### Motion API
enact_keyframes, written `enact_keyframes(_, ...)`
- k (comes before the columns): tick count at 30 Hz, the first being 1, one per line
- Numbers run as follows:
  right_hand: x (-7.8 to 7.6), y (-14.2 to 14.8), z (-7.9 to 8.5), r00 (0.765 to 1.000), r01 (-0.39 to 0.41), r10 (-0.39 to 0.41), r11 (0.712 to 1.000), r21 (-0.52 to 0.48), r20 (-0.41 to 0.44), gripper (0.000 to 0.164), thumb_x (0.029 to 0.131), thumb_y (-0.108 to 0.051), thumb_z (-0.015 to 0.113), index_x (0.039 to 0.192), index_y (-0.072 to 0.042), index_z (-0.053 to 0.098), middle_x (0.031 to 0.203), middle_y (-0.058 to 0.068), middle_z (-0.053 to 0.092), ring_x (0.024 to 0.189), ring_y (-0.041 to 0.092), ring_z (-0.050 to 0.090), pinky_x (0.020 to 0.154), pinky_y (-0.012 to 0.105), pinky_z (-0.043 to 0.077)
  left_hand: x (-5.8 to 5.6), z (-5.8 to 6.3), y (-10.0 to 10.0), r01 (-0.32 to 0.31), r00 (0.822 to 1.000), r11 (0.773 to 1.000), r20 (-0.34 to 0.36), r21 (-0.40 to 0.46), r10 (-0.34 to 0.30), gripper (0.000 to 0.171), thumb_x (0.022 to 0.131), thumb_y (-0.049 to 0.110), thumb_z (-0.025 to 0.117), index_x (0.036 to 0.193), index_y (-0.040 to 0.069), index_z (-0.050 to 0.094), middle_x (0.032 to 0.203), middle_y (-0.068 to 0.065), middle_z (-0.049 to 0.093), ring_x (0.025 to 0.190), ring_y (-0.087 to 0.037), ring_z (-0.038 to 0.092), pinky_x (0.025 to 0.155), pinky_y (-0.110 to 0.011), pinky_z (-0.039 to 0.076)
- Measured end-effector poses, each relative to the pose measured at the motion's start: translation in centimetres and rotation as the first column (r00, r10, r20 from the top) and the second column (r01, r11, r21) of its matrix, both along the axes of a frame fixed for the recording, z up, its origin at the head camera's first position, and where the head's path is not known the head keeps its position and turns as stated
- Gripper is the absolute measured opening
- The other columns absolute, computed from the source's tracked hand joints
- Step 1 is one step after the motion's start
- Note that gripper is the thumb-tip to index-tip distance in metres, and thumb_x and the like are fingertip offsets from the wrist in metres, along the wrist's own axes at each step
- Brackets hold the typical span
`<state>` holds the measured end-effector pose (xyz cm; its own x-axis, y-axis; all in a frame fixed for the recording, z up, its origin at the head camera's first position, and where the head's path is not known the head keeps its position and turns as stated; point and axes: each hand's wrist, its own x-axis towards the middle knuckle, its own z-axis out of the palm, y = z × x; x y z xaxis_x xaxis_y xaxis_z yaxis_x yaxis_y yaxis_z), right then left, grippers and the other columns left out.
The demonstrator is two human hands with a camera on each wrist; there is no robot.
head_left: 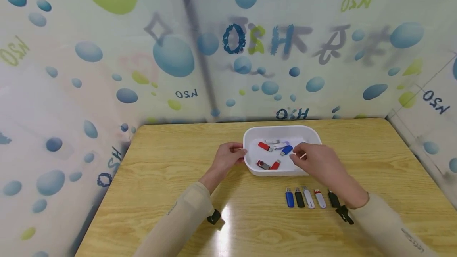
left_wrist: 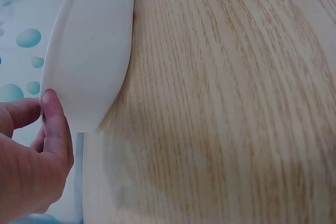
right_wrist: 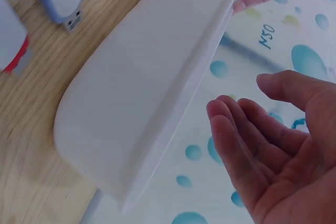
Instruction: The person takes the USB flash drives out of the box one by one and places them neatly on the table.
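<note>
A white plastic tray (head_left: 250, 165) stands on the wooden table with several USB sticks in it. Among them lie a blue USB stick (head_left: 287, 150), a red one (head_left: 265, 146), a second red one (head_left: 275, 164) and a dark red swivel one (head_left: 263, 165). My left hand (head_left: 227, 155) pinches the tray's left rim between thumb and fingers, as the left wrist view also shows. Over the tray's right side hovers my right hand (head_left: 317, 161), close to the blue stick. In the right wrist view its thumb and fingers (right_wrist: 231, 145) are apart, with nothing between them.
In front of the tray several USB sticks lie in a row: blue (head_left: 289, 198), black (head_left: 299, 198), white (head_left: 308, 198), white with red (head_left: 320, 199) and black (head_left: 333, 199), partly by the right wrist. A patterned curtain (head_left: 214, 70) hangs behind the table (head_left: 160, 162).
</note>
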<state>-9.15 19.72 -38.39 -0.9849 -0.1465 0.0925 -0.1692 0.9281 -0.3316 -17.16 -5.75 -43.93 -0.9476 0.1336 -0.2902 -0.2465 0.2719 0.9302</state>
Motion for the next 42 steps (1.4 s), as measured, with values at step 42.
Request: enact_keyframes(42, -7.0, -8.9, -3.1, 0.932, -0.131, 0.064, 0.977, 0.17, 0.356, 0.025, 0.083, -0.035, 0.072, 0.077, -0.011, 0.068, 0.061, 0.001, 0.056, 0.062, 0.02, 0.053, 0.058, 0.03, 0.038, -0.1, 0.0, 0.0, -0.001, 1.0, 0.998, -0.012, 0.07, 0.001, 0.03, 0.088, 0.009, 0.067, 0.115, -0.006, 0.064, 0.092, -0.013, 0.066, 0.073, -0.018, 0.064, 0.073, -0.033, 0.058)
